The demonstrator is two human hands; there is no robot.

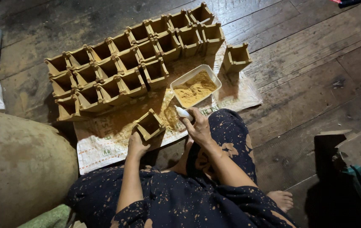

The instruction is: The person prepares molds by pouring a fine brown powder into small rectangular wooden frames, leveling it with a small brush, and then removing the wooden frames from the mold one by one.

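Square cup, base hidden by left hand

The floor is dark old wood, worn and rough, with a faint shine in spots. The sheet on it looks like thin printed paper or plastic, crinkled and dusty. The boxes look like brown cardboard, matt and flat. The left hand holds one box of the same stuff. The tray is white, smooth plastic, and the powder in it is yellow, dry and grainy. The right hand holds a white scoop, smooth like plastic. The dress is soft dark cloth with pale spots. The sack looks rough and dull.
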